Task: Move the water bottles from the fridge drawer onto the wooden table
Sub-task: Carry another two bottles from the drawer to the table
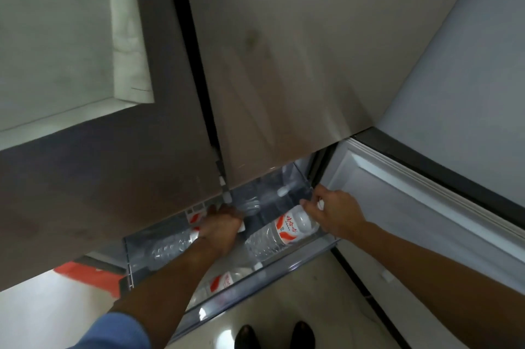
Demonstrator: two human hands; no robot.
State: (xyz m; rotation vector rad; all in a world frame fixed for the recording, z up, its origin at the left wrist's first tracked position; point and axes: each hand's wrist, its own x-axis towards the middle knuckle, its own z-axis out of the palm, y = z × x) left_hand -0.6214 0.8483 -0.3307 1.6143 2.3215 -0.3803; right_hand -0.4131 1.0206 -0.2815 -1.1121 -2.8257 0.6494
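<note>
Head | 2 arms down in drawer (128,259) | left hand (221,225) grips left bottle (170,247) | right hand (333,216) grips right bottle (287,232)

clear bottle (281,232) – red-white label, blue sleeve (119,331)

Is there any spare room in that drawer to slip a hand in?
Mostly crowded: clear plastic water bottles fill the grey fridge drawer's left, front and right. A dark bare strip runs between the left hand and the red-labelled bottle that the right hand grips. Outside, the beige floor before the drawer front is free.
</note>
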